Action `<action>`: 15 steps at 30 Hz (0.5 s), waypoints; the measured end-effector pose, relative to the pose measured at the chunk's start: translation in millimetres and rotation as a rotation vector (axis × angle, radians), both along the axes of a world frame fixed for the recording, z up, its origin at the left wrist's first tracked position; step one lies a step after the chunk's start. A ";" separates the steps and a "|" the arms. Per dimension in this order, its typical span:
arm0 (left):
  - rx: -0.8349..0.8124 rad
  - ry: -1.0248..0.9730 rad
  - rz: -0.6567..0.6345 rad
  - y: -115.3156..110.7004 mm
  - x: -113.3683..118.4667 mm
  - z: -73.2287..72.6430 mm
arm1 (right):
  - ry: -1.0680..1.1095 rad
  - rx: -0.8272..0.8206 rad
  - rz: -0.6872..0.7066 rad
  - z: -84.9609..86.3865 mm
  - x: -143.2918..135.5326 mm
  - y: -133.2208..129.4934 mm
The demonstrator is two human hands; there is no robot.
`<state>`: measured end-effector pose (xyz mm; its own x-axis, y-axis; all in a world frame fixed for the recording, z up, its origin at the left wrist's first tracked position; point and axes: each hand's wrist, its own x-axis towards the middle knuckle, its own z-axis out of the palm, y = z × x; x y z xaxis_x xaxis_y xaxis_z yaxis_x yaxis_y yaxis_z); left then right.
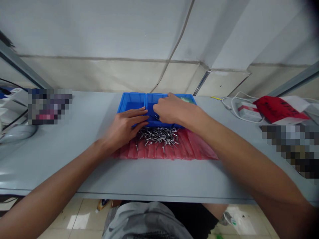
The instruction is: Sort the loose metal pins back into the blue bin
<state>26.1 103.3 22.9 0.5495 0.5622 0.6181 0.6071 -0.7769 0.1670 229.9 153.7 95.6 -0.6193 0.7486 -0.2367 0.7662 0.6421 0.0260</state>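
Observation:
A blue divided bin [131, 97] stands on the grey table. In front of it, a pile of small metal rivet-like pieces [159, 136] lies on a red plastic bag [199, 146]. My left hand [126, 126] rests at the bin's front left edge, fingers spread and nothing visible in them. My right hand [168, 108] is over the middle compartment with its fingers curled down; the fingertips and anything in them are hidden. A few metal pieces show beside them inside the bin. Something pale green lies in the right compartment.
On the right of the table [161, 179] are a white cable [233, 106], a small white box [249, 111] and a red packet [276, 109]. A grey mouse [21, 132] and white devices lie at the left. The wall rises behind the bin.

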 end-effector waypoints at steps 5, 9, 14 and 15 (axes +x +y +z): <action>0.004 -0.024 -0.005 0.7 1.2 -0.8 | 0.010 -0.097 0.055 11.9 4.5 4.4; 0.000 -0.015 0.002 0.5 1.7 -0.4 | 0.050 -0.083 0.044 15.5 5.5 7.4; -0.025 -0.003 0.010 -0.5 0.9 0.6 | -0.006 -0.082 0.031 0.5 -3.5 7.0; -0.025 -0.004 0.007 -0.6 0.8 0.7 | -0.005 -0.099 0.032 -1.3 -4.1 8.0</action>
<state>26.9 102.7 23.6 0.5431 0.5810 0.6062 0.6117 -0.7683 0.1883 225.7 161.6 94.3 -0.6409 0.7017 -0.3112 0.7456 0.6655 -0.0351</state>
